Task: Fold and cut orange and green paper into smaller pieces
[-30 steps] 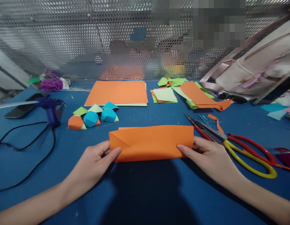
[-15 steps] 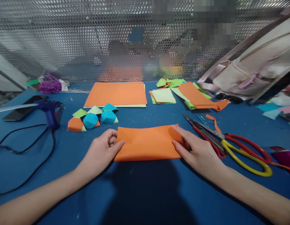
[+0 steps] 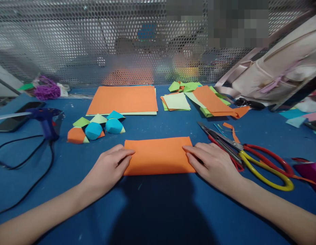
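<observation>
A folded orange sheet of paper (image 3: 158, 157) lies on the blue table in front of me, its long fold toward me. My left hand (image 3: 108, 166) is closed at the sheet's left end, index finger and thumb on its upper face. At the right end, my right hand (image 3: 211, 161) also has its thumb and index finger on the paper, the other fingers curled. Just beyond my right hand lie large scissors (image 3: 266, 170) with red and yellow handles, beside a utility knife (image 3: 225, 149). Small folded paper pieces (image 3: 94, 130) in orange, blue and green stand to the upper left.
A blue glue gun (image 3: 47, 124) with a black cord and a dark phone (image 3: 17, 117) are at left. Behind lie an orange paper stack (image 3: 122, 100), small squares (image 3: 176, 101) and scraps (image 3: 214, 100). A perforated metal panel (image 3: 96, 51) backs the table; a pale bag (image 3: 280, 68) stands right.
My fingers have come from the back of the orange sheet onto its upper face, and the sheet now lies flatter. The whole view has shifted slightly.
</observation>
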A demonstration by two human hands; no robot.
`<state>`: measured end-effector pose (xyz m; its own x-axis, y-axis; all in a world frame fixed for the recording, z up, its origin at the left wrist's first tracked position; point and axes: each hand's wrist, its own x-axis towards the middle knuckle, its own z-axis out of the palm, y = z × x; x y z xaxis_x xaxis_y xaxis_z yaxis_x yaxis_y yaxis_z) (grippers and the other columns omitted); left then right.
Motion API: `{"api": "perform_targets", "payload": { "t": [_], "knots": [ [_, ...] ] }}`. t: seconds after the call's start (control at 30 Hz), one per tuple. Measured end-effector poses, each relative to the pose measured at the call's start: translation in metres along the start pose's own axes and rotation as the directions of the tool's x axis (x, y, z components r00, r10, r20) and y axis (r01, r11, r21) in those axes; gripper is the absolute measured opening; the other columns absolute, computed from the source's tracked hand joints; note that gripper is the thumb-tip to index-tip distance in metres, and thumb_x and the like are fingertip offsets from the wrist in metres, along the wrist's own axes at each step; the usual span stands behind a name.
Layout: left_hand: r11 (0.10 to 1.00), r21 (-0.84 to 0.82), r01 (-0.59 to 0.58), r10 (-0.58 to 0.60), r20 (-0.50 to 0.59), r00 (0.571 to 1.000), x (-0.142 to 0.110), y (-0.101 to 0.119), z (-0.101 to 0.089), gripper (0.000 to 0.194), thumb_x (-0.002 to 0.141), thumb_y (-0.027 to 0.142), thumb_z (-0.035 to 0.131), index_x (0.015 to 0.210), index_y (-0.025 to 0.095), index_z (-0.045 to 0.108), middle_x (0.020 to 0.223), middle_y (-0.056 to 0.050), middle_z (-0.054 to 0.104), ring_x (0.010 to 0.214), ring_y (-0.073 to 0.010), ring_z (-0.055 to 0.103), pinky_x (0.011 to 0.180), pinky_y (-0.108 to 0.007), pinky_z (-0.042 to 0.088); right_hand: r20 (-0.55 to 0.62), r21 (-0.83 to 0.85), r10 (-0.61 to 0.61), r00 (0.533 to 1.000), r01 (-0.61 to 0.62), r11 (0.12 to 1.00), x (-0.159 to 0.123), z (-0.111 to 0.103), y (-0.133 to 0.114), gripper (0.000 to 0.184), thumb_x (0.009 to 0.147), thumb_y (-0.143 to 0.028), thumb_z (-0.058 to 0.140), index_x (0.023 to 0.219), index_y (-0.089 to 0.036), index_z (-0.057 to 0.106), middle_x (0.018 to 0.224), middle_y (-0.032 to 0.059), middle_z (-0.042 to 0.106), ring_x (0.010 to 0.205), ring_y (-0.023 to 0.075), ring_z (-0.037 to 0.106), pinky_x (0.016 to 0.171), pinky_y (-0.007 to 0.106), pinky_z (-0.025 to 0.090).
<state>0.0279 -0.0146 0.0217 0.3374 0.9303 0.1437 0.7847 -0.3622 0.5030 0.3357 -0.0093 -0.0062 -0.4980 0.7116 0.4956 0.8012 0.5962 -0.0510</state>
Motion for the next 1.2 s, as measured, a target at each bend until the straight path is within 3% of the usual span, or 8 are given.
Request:
{"api": "perform_targets", "payload": {
  "t": [0.23,0.33,0.5,0.6,0.7,0.87,1.0,1.2],
  "knots": [
    [0.995,0.074,-0.061,0.059,0.029,0.998,0.003,-0.002,0.003,0.033,0.091,0.021,0.043,0.100,0.016,0.073,0.086,-0.006,0.069,0.082,-0.0171,0.065,0.078,-0.026,0.051,-0.036,-0.106,0.005,0.999,-0.009,0.994,0.011,-0.029,-0.022,0.023,0.094,-0.031,0.052,0.104,-0.022,0.071,0.106,0.0138,0.069,0.094,0.0294,0.062,0.077,0.043,0.048],
    [0.993,0.086,-0.077,0.074,0.033,0.997,0.004,-0.003,0.004,0.032,0.091,0.019,0.043,0.100,0.016,0.074,0.086,-0.006,0.070,0.082,-0.0176,0.065,0.078,-0.027,0.051,-0.016,0.022,-0.128,0.992,0.128,0.992,0.022,-0.034,-0.048,0.023,0.095,-0.027,0.052,0.110,-0.029,0.069,0.116,0.0078,0.069,0.107,0.0263,0.062,0.089,0.042,0.049],
    [0.994,0.078,-0.076,0.074,0.034,0.997,0.004,-0.003,0.004,0.031,0.090,0.016,0.045,0.100,0.014,0.074,0.088,-0.007,0.071,0.084,-0.0183,0.066,0.079,-0.028,0.051,0.098,0.362,-0.610,0.786,0.543,0.758,0.038,-0.007,-0.082,0.030,0.099,-0.019,0.044,0.118,-0.015,0.066,0.120,0.0119,0.070,0.112,0.0222,0.063,0.089,0.036,0.052],
    [0.996,0.072,-0.058,0.056,0.031,0.998,0.003,-0.004,0.004,0.030,0.090,0.016,0.046,0.101,0.013,0.074,0.091,-0.008,0.071,0.085,-0.0192,0.067,0.078,-0.028,0.051,0.202,0.442,-0.653,0.730,0.527,0.726,0.029,0.002,-0.088,0.062,0.096,-0.052,0.047,0.132,-0.002,0.056,0.140,0.0209,0.055,0.132,0.0306,0.049,0.106,0.044,0.044],
    [0.996,0.069,-0.055,0.053,0.031,0.998,0.003,-0.004,0.005,0.030,0.090,0.017,0.047,0.102,0.015,0.074,0.093,-0.008,0.071,0.088,-0.0196,0.067,0.081,-0.029,0.051,0.343,0.479,-0.615,0.710,0.431,0.765,0.003,-0.008,-0.080,0.075,0.093,-0.060,0.044,0.142,-0.003,0.046,0.147,0.0218,0.046,0.138,0.0320,0.042,0.113,0.048,0.036],
    [0.998,0.033,-0.050,0.048,0.037,0.998,0.004,-0.005,0.004,0.032,0.090,0.019,0.045,0.102,0.013,0.074,0.091,-0.008,0.071,0.087,-0.0196,0.066,0.083,-0.029,0.051,0.403,0.350,-0.439,0.803,0.308,0.885,-0.045,-0.034,-0.032,0.063,0.092,-0.054,0.052,0.142,-0.016,0.050,0.141,0.0158,0.056,0.133,0.0293,0.049,0.109,0.050,0.041],
    [1.000,-0.031,0.001,-0.001,0.016,1.000,0.004,-0.006,0.003,0.035,0.089,0.025,0.044,0.102,0.013,0.074,0.090,-0.006,0.070,0.083,-0.0186,0.066,0.082,-0.029,0.050,0.184,-0.076,-0.136,0.974,0.152,0.986,-0.053,-0.051,-0.005,0.044,0.096,-0.040,0.049,0.127,-0.011,0.062,0.121,0.0219,0.067,0.114,0.0376,0.063,0.098,0.063,0.045],
    [0.973,-0.133,0.189,-0.187,0.024,0.982,0.007,-0.001,-0.003,0.035,0.083,0.033,0.050,0.099,0.014,0.074,0.091,-0.006,0.072,0.078,-0.0189,0.063,0.074,-0.029,0.049,-0.009,0.015,-0.358,0.934,0.358,0.934,-0.015,-0.055,-0.077,0.026,0.094,-0.028,0.054,0.101,-0.009,0.069,0.093,0.0169,0.072,0.094,0.0275,0.069,0.087,0.042,0.056]
  ]
}}
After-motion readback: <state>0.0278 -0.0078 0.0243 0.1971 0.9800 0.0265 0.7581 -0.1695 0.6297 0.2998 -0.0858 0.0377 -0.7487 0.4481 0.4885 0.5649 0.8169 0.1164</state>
